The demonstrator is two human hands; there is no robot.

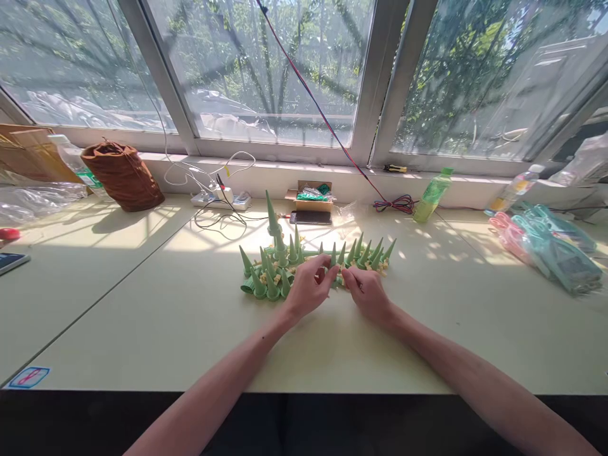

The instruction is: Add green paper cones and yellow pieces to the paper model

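The window is spanning the back, and the pale desk is stretching out below it. On the desk, in front of the person, a long group of green cones is standing with tips upward (one stack toward the left is rising well above the others). Plastic-wrapped packets are lying far to the right; a brown bag is leaning at the back left. Both hands are working at the near side of the cones: the left hand is bending its thumb and fingers toward each other, and the right hand, just beside it, is curling inward; I cannot tell what either grip is pinching. Behind the cones, an open box is sitting beside a dark phone. Tiny yellowish pieces are showing between the cones.
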